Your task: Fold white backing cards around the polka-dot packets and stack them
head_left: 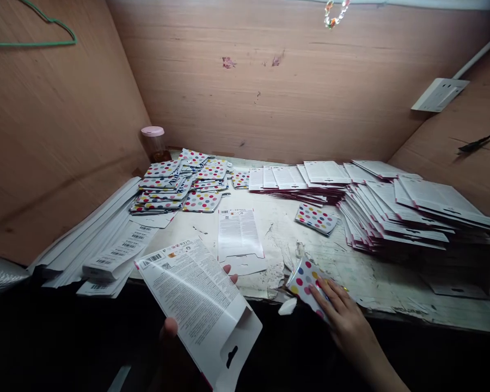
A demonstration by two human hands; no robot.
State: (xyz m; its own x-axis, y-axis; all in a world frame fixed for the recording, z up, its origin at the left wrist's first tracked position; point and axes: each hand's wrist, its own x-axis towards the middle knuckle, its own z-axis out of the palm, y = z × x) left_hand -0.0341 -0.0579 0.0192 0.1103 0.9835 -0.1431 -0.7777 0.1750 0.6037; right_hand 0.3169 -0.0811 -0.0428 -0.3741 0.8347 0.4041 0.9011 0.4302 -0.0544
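Note:
A white printed card sleeve [200, 299], tilted with its hang-hole flap toward me, is gripped by its two long edges in my left hand [170, 328]; only the thumb and some fingertips show past the edges. On the right, my right hand [337, 305] lies with extended fingers over a polka-dot packet [304, 283] at the table's front edge. Between them, a flat printed sleeve [240, 237] rests on the table. Another dotted packet [316, 219] lies farther back on the right.
Dotted packets [202, 201] are piled back left, near a pink-lidded jar [152, 132]. Barcode strips [122, 250] lie at the left. Stacked sleeves [408, 209] fill the right, with more [288, 178] at the back. Wooden panels [249, 81] surround the table [188, 226].

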